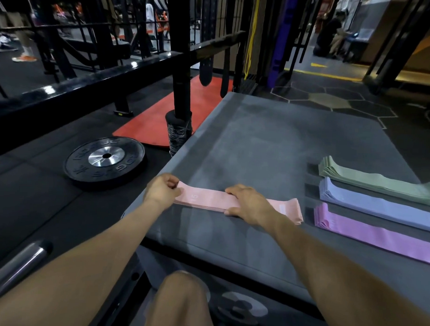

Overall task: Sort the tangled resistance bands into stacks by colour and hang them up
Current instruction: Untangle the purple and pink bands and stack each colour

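Head view shows the flat stack of pale pink fabric resistance bands [208,199] lying on the grey padded mat [258,140], its long axis running left to right straight ahead of me. My left hand [163,189] pinches its left end between curled fingers and thumb; my right hand [248,203] straddles the middle, fingers bent over the far edge and thumb at the near one, so both already touch it. Just to the right lie three more soft, flat stacks, apart from each other: sage green [379,183], lavender blue [378,205] and lilac pink [377,235]. I judge sorting is nearly done and hanging remains.
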A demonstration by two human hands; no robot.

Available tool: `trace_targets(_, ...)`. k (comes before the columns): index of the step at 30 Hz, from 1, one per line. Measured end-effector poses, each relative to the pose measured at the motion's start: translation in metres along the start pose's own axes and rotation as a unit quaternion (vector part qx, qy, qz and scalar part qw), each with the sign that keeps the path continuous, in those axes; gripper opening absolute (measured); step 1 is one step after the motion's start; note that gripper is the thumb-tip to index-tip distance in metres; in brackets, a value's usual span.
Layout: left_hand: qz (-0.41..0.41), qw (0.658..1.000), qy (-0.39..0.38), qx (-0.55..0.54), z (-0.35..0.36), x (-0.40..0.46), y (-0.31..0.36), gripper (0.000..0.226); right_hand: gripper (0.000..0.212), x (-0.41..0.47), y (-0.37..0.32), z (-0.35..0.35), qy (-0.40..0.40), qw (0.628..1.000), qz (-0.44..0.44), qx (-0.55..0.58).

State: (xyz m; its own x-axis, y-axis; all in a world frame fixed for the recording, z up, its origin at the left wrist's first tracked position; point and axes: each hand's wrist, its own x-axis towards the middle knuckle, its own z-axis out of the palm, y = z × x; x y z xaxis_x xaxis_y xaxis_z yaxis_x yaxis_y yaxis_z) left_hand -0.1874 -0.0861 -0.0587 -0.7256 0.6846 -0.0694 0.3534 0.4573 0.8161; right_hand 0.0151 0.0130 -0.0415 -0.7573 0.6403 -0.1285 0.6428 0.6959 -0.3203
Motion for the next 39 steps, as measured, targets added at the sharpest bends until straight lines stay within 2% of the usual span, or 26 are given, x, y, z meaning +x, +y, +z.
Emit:
trace_targets(11,-0.01,1.0,-0.005,0.024,-0.004,-0.001,0.004,0.02,0.069,-0.002,-0.002,0.004,0.021,1.0,-0.018,0.013)
trace_targets(14,-0.029,0.997,-0.004,0.074,-0.008,-0.004,0.009,0.015,0.065,0.0,-0.002,0.005,0.03,1.0,0.002,0.004)
trace_targets(25,-0.089,0.979,-0.043,0.179,-0.009,0.0,0.017,0.045,0.055,0.002,-0.001,0.006,0.016,1.0,0.018,-0.002)
trace_targets(28,-0.097,0.972,-0.061,0.206,-0.007,0.0,0.022,0.043,0.054,-0.003,-0.001,0.004,0.035,0.999,0.007,0.008)
trace_targets(32,-0.094,0.966,-0.072,0.229,-0.004,0.002,0.023,0.029,0.034,-0.017,0.003,0.001,0.086,0.995,-0.033,0.024)
trace_targets(35,-0.079,0.965,-0.071,0.238,-0.002,0.003,0.024,0.031,0.025,-0.028,0.013,0.0,0.07,0.996,-0.047,0.019)
trace_targets(39,-0.068,0.967,-0.054,0.241,0.0,0.0,0.027,0.029,0.031,-0.038,0.031,-0.005,0.022,0.999,-0.034,-0.019)
